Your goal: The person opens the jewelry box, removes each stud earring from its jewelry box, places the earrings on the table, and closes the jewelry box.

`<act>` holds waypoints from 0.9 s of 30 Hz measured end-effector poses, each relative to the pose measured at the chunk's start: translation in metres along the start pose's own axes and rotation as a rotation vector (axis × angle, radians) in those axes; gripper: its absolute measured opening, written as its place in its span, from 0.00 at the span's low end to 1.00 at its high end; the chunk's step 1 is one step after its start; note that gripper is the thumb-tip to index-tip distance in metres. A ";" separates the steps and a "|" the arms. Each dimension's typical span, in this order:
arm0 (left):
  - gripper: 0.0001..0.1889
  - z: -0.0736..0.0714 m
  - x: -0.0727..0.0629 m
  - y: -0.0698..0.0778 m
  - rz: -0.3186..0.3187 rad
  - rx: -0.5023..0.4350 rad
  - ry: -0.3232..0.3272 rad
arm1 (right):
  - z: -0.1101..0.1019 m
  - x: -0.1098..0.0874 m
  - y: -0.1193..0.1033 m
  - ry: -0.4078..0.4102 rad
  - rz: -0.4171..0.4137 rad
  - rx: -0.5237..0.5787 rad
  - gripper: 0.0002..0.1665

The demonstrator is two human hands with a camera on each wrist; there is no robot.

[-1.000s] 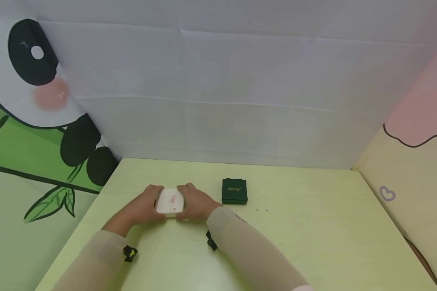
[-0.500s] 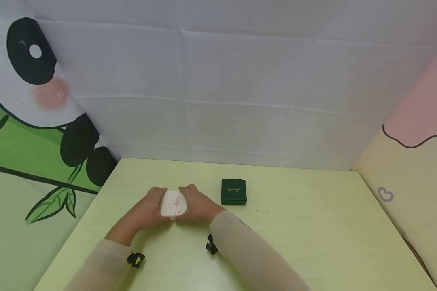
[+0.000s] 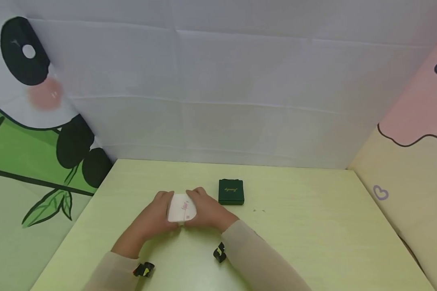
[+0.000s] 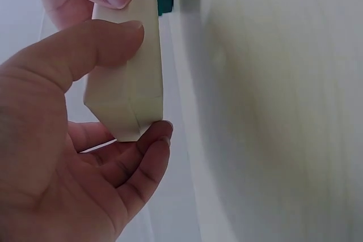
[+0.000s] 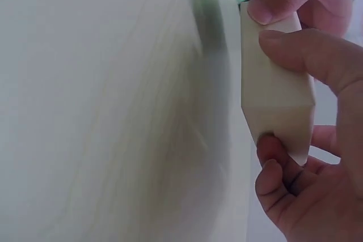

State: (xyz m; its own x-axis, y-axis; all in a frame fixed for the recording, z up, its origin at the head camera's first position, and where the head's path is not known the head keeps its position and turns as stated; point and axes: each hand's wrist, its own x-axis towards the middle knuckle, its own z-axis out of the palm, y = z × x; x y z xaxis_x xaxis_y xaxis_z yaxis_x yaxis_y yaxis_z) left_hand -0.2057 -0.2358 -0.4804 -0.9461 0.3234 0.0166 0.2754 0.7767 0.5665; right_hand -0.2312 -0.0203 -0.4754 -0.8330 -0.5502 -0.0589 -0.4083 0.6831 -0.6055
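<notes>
A small white box (image 3: 181,207) with a pink floral print on top is held between both hands, left of the table's middle. My left hand (image 3: 155,216) grips its left side, and my right hand (image 3: 208,211) grips the right side. In the left wrist view, the thumb lies along the plain side of the box (image 4: 127,77) while fingers curl beneath its corner. The right wrist view has the thumb on that same side of the box (image 5: 278,86), fingers bent round the lower end. It shows raised over the tabletop in both wrist views.
A dark green box (image 3: 231,191) with gold lettering stands on the pale yellow table (image 3: 306,226), to the right of the hands. Two tiny specks lie near it. A white cloth wall (image 3: 233,89) rises behind, with printed panels on both sides.
Both hands have moved slightly right and toward the person, carrying the white box with them. The green box has stayed in place on the table; the head view has shifted a little.
</notes>
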 end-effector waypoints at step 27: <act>0.53 0.067 -0.002 0.079 0.079 -0.067 0.041 | -0.024 -0.094 0.047 0.121 0.012 -0.006 0.59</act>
State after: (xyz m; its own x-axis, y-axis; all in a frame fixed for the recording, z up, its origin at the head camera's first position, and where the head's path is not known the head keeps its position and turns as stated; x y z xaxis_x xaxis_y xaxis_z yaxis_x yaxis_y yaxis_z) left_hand -0.1706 -0.1386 -0.4906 -0.9285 0.3587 0.0958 0.3383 0.7111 0.6163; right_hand -0.1812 0.0749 -0.4791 -0.8767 -0.4800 0.0305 -0.3998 0.6921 -0.6010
